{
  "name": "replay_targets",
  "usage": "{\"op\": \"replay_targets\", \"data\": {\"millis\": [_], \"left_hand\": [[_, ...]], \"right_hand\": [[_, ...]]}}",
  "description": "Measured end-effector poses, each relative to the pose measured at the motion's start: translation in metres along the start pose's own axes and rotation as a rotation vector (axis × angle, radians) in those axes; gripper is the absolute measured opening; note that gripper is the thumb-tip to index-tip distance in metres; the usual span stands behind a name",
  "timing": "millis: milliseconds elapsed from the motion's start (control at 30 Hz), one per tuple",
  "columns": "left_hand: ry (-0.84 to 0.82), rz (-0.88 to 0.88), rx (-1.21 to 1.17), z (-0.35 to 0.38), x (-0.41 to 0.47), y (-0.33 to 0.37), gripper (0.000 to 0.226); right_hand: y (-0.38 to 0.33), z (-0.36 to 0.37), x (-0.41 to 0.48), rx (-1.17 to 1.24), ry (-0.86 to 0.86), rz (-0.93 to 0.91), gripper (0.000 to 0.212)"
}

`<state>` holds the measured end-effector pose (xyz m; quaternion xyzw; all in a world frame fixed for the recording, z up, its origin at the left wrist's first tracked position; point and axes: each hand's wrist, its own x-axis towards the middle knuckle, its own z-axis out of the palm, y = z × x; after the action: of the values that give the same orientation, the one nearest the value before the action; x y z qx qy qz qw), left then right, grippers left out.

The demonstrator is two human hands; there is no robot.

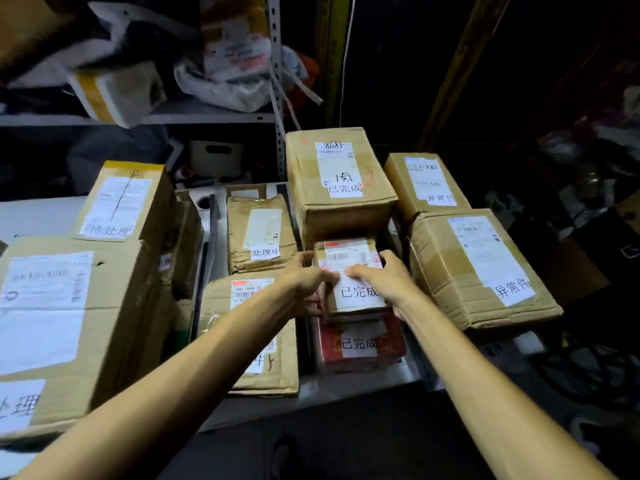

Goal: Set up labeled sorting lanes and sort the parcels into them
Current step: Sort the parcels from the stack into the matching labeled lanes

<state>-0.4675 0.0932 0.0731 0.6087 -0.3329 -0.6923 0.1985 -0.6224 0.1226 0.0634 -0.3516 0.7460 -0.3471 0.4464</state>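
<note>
A small brown parcel (349, 258) with a white handwritten label (358, 294) sits on top of a red box (362, 344) that bears the same kind of label. My left hand (306, 277) grips the small parcel's left side, thumb on top. My right hand (382, 275) grips its right side, thumb on the label. Behind it stands a tall labeled carton (341, 181). Two labeled cartons (478, 268) (424, 183) lie in the lane to the right. Left of the hands lie two labeled parcels (259, 230) (242, 306), and further left two large labeled cartons (65, 320) (126, 202).
A metal shelf (138, 117) behind the table holds bags and wrapped parcels. The table's front edge (346, 386) runs below the red box. Dark clutter fills the floor at the right.
</note>
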Motion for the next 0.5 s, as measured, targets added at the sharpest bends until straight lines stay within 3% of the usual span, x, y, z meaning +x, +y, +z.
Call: {"op": "replay_targets", "data": {"millis": [500], "left_hand": [[0.094,0.010,-0.158,0.027,0.001,-0.011,0.063]], "right_hand": [[0.005,-0.018,0.012,0.025,-0.084,-0.004,0.040]]}}
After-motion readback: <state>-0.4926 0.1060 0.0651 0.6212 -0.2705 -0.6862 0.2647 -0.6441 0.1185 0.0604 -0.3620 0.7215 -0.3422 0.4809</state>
